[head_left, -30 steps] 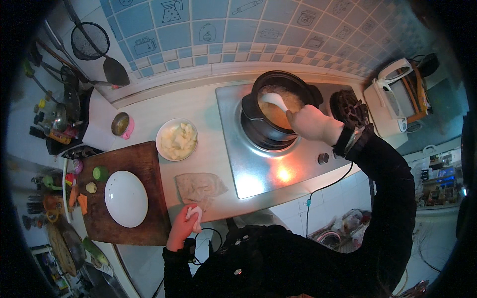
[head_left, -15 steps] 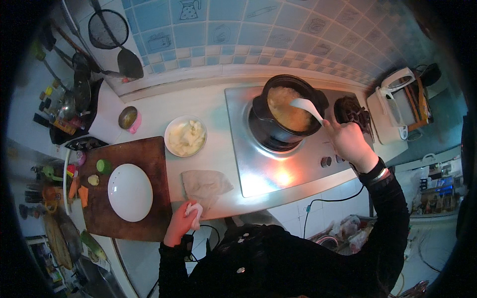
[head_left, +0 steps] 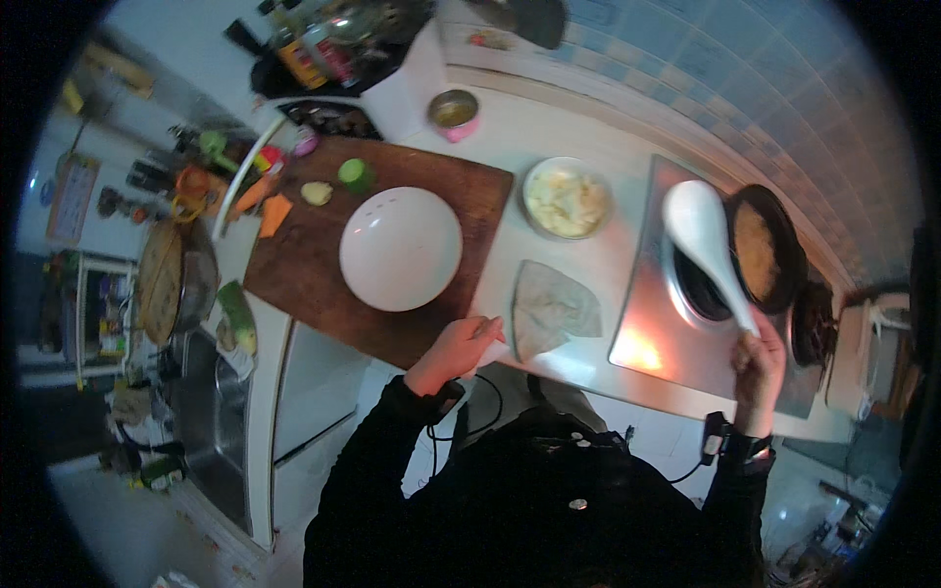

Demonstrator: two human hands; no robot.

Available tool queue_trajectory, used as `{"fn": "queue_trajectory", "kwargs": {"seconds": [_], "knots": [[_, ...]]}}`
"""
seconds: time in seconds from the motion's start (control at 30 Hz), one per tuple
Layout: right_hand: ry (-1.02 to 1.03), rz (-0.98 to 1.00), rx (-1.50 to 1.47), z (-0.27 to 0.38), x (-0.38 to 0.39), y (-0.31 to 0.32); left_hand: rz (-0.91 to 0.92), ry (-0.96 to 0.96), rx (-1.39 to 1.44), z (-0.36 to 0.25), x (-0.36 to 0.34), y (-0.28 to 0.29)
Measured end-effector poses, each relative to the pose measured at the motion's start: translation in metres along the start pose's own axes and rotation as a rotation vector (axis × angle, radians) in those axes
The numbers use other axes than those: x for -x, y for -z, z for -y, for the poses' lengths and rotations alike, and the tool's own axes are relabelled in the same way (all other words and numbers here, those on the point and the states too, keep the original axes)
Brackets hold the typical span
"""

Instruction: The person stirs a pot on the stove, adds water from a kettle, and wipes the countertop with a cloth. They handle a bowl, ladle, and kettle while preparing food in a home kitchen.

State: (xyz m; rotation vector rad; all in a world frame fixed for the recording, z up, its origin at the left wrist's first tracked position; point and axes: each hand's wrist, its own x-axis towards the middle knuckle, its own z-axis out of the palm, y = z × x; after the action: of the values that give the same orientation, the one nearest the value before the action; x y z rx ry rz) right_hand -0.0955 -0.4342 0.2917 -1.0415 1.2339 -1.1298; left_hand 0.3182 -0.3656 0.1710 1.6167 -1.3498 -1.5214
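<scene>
White ladle (head_left: 702,235) is clasped near the end of its handle by the right hand (head_left: 760,365), its bowl reaching up and left from the fingers, raised above the left part of the stovetop (head_left: 676,343). The dark pot (head_left: 794,235) stands just right of the ladle's bowl; the handle crosses in front of its lower left edge. The left hand (head_left: 453,355) is well apart from the ladle, at the counter's front edge, closed around a white tissue (head_left: 493,354). Between the hands, a grey-beige cloth (head_left: 554,306) lies on the counter, with a bowl of pale pieces (head_left: 567,235) beyond it. Left of these, a white plate (head_left: 402,250) rests on the wooden board (head_left: 482,201), near a green vegetable piece (head_left: 356,175). The fingers cover much of the tissue. The ladle hides part of the pot's left side, and whether its bowl carries anything cannot be told. The pot's cloudy contents are hard to make out.
</scene>
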Motion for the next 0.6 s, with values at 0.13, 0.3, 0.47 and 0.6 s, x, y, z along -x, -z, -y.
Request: {"fn": "queue_trajectory", "kwargs": {"seconds": [0.13,0.3,0.47,0.6], "knots": [[-0.251,0.279,-0.140,-0.038,-0.013,-0.105,0.005,0.132,0.132,0.012,0.021,0.022],[-0.327,0.473,-0.089,-0.060,-0.021,-0.196,-0.313,0.046,0.070,0.061,0.057,0.047],[-0.313,0.476,-0.179,-0.088,-0.024,-0.225,-0.616,0.138,0.334,0.099,0.085,0.056],[-0.213,0.265,-0.213,-0.111,-0.030,-0.210,-0.650,-0.054,0.413,0.104,0.099,0.047]]}}
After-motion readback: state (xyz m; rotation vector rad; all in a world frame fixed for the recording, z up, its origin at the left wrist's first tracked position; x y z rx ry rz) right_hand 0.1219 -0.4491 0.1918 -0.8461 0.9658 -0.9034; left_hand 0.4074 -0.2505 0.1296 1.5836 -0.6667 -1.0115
